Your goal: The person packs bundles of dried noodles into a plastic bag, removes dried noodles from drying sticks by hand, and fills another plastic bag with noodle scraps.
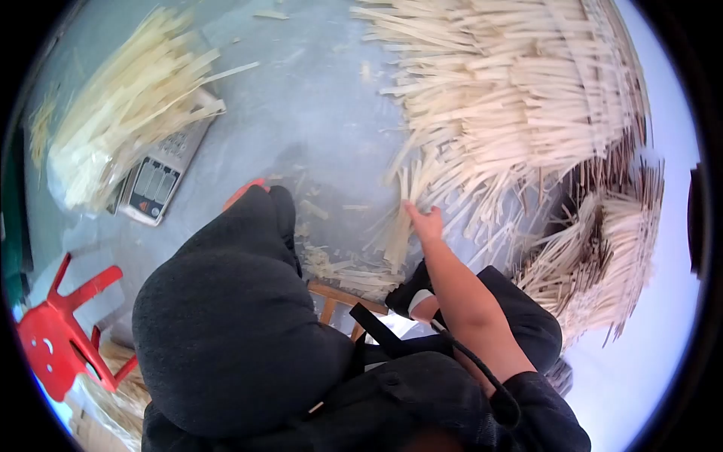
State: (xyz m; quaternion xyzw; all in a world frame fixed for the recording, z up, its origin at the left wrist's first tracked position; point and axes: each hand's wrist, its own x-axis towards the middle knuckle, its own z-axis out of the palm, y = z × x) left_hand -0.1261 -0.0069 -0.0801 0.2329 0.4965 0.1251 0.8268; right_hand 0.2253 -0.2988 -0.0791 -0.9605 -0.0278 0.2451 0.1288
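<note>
My right hand [426,222] reaches forward over the floor with thumb and fingers apart, holding nothing that shows. Its fingertips are at the edge of a narrow bunch of pale flat strips [398,237], perhaps touching it. Beyond the hand, a wide heap of the same pale strips [512,90] spreads over the upper right. My left hand does not appear in the picture.
At the upper left, a bundle of strips [124,105] partly in clear plastic rests on a scale [160,181]. A red plastic stool [56,339] lies at the lower left. More strips [595,264] are stacked at the right. Scraps [350,275] litter the floor near my legs.
</note>
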